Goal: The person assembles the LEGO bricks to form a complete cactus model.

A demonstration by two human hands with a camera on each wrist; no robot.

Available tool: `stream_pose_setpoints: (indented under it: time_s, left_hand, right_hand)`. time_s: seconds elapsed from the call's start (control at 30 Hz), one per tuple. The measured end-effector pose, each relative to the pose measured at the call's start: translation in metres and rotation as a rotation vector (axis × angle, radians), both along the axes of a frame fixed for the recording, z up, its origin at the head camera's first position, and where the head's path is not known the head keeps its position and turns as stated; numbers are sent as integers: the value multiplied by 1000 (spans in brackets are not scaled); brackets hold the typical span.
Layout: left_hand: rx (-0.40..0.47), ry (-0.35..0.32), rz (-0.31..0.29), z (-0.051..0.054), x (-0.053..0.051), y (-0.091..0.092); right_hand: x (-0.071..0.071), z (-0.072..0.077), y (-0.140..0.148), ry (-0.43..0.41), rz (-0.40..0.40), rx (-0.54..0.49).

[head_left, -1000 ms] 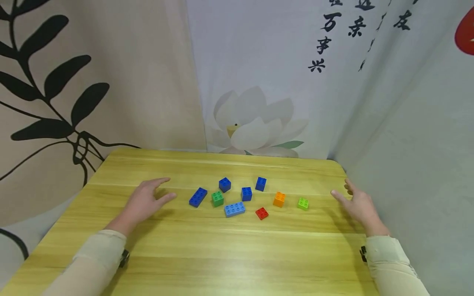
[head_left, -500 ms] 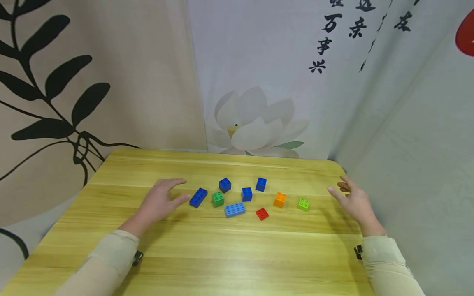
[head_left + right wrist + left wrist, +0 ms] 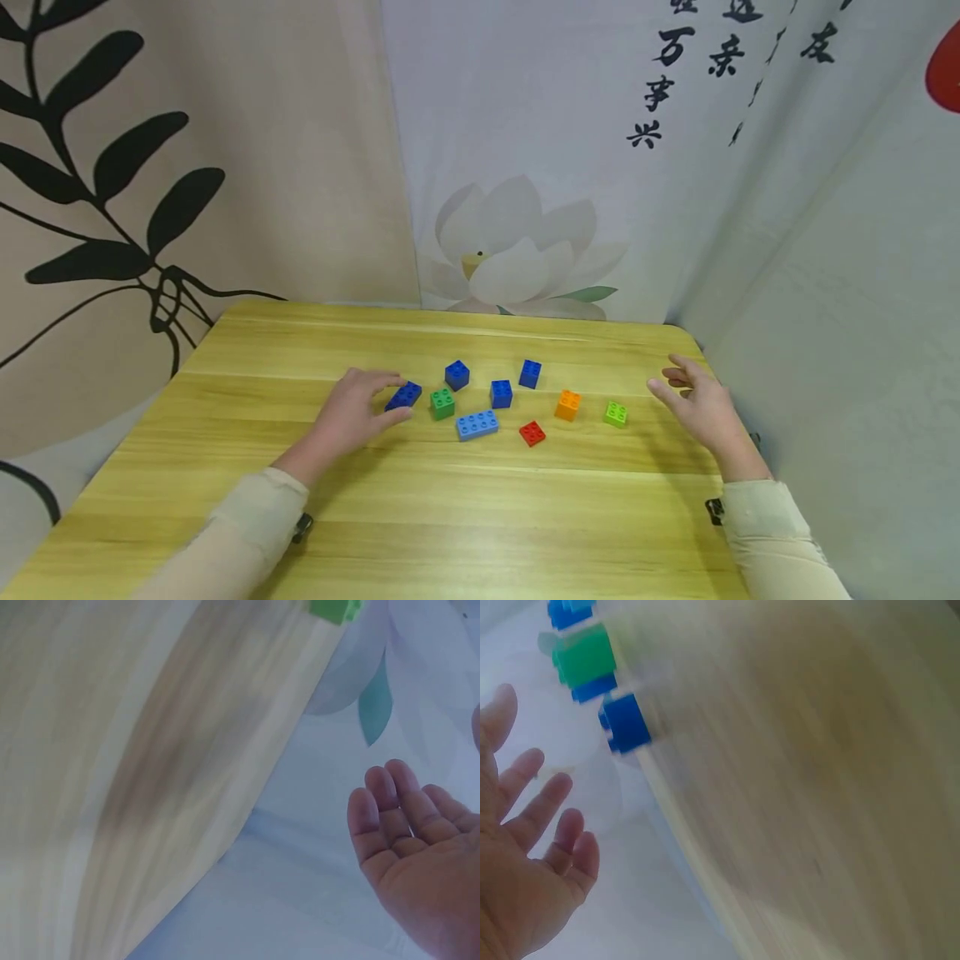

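My left hand hovers at the left end of a group of toy building bricks. Its thumb and forefinger stand apart, on either side of a long dark blue brick, partly covering it; contact cannot be made out. Just right of that brick is a green brick. In the left wrist view the fingers are loosely spread and hold nothing. My right hand is held above the table's right edge, fingers relaxed, palm inward, holding nothing. The lime green brick is the one nearest to it.
Also on the wooden table lie a light blue brick, a red brick, an orange brick and smaller dark blue bricks. A printed curtain hangs behind the table.
My left hand has moved right, from beside the bricks to the long dark blue brick. My right hand has drifted slightly left. The bricks have stayed where they were.
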State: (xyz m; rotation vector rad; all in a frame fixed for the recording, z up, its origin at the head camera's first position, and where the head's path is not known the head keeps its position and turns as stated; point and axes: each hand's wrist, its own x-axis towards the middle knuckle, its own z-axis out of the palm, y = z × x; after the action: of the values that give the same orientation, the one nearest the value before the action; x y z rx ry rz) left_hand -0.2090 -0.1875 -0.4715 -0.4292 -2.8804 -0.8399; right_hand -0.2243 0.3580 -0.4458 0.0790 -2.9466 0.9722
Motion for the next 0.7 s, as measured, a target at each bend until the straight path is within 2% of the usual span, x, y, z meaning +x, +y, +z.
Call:
stream_pose_setpoints:
  time_s: [0.33, 0.7]
  left_hand:
    - [-110, 4, -24, -5, -9, 37]
    - [-172, -16, 11, -11, -19, 55]
  right_hand:
    - [6, 4, -32, 65, 77, -52]
    - [10, 7, -62, 41, 144, -82]
